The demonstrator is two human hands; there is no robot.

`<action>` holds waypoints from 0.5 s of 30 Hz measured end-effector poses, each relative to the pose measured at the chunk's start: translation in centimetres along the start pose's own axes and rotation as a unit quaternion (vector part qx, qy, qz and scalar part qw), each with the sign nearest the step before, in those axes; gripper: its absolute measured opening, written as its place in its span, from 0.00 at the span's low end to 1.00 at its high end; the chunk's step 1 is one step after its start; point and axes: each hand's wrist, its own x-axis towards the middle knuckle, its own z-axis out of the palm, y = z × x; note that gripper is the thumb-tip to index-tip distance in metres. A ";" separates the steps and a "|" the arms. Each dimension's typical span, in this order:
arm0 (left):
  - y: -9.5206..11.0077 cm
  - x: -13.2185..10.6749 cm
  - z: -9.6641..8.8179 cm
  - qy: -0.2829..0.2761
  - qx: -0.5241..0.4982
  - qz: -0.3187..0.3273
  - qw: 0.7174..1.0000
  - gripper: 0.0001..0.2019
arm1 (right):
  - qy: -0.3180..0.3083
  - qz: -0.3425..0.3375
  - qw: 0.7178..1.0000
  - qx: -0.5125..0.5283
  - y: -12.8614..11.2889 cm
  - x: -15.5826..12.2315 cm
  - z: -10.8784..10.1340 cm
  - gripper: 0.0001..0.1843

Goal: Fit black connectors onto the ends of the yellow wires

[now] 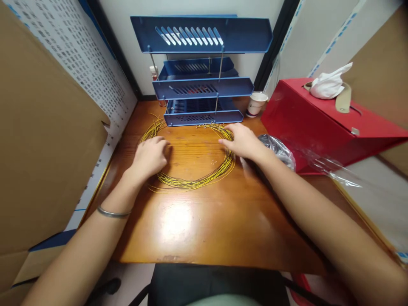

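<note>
A coil of thin yellow wire (194, 182) lies in a wide ring on the wooden table (204, 229). My left hand (149, 156) rests on the ring's left side, fingers curled down onto the strands. My right hand (241, 140) lies on the ring's upper right part, fingers stretched toward the left and pressing on the wire. A metal bangle (113, 213) sits on my left wrist.
A blue three-tier letter tray (204, 85) stands at the back of the table, with a paper cup (256, 103) beside it. A red box (321, 123) with a white tissue on top fills the right side; a clear plastic bag (280, 148) lies against it. Cardboard panels stand on the left.
</note>
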 end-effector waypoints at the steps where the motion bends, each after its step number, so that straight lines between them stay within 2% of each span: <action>1: 1.4 -0.5 -0.3 -0.005 -0.030 0.028 0.999 0.18 | 0.001 0.037 0.999 -0.019 0.5 0.8 0.3 0.29; 3: 4.5 -1.5 -0.8 -0.030 -0.105 0.096 0.989 0.24 | -0.033 0.103 0.993 -0.042 1.1 2.3 0.9 0.37; 5: 7.4 -2.8 -1.2 -0.058 -0.143 0.121 0.981 0.34 | -0.069 0.144 0.985 -0.065 1.2 3.4 1.2 0.44; 6: 8.5 -3.5 -1.3 -0.064 -0.144 0.123 0.980 0.36 | -0.081 0.152 0.982 -0.075 1.2 3.8 1.3 0.44; 8: 9.8 -4.8 -1.3 -0.066 -0.128 0.131 0.981 0.33 | -0.098 0.151 0.980 -0.082 1.1 4.3 1.4 0.38; 10: 9.9 -5.8 -1.1 -0.066 -0.111 0.134 0.983 0.23 | -0.108 0.140 0.981 -0.082 0.9 4.3 1.3 0.30; 12: 9.2 -6.6 -1.1 -0.072 -0.114 0.138 0.981 0.13 | -0.110 0.131 0.982 -0.081 0.6 3.9 1.3 0.26; 15: 6.7 -7.6 -1.6 -0.102 -0.120 0.122 0.980 0.11 | -0.103 0.119 0.985 -0.075 0.1 3.1 1.4 0.26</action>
